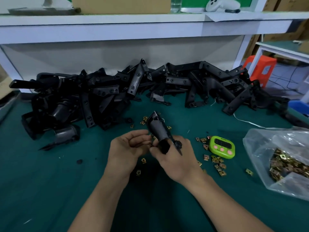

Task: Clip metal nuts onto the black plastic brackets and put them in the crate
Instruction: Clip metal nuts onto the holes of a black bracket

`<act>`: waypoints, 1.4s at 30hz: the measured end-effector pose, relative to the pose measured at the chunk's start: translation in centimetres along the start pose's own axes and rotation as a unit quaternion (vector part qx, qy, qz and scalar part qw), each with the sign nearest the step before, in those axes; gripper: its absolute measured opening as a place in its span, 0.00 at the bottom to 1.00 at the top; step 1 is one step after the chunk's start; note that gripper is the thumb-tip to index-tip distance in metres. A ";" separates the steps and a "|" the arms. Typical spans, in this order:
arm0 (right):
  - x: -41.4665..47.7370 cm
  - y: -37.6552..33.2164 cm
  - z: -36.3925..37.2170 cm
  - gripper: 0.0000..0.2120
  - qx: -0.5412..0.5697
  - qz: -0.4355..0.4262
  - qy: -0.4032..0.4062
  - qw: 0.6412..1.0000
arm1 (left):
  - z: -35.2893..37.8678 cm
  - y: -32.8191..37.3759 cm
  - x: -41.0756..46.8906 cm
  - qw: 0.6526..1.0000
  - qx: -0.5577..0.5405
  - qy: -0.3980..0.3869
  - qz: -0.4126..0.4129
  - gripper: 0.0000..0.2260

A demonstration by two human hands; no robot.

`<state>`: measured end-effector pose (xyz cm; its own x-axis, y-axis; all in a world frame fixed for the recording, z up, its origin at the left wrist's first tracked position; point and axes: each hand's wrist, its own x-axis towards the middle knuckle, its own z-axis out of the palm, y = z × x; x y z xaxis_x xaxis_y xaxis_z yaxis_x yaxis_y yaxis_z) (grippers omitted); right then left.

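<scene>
From the head view, your right hand (pixel 177 158) grasps the lower end of one black bracket (pixel 158 129), which stands tilted above the green mat (pixel 50 190) with its upper end leaning away from you. Your left hand (pixel 127 151) has its fingers curled against the bracket's left side; I cannot tell whether they pinch anything. The pile of brackets (pixel 103 97) runs along the mat's far edge against the white back panel (pixel 83 56). Loose metal nuts (pixel 217 162) lie scattered just right of your right hand, around the green timer (pixel 222 147). The plastic bag of nuts (pixel 284 164) sits at the right edge. Bare mat lies open to your left and around your forearms.
</scene>
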<state>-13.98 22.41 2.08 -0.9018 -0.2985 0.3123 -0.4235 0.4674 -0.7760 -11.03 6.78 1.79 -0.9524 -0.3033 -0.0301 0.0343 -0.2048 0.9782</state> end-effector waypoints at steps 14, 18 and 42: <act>0.8 -0.2 -1.5 0.14 0.016 0.097 -0.017 0.995 | 1.6 1.0 -2.1 0.945 0.294 0.048 0.135 0.12; 0.6 -0.1 -1.7 0.09 0.000 0.059 -0.046 0.997 | 1.5 1.0 -2.0 0.942 0.306 0.056 0.127 0.11; 0.9 0.1 -3.5 0.07 0.309 0.094 -0.243 0.915 | 0.7 2.5 -1.8 0.984 0.068 -0.158 -0.054 0.06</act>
<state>-15.18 25.13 4.20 -0.7454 -0.6662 -0.0229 0.0003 0.0340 -0.9994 -9.49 7.50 4.42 -0.9956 0.0225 -0.0909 -0.0925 -0.0862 0.9920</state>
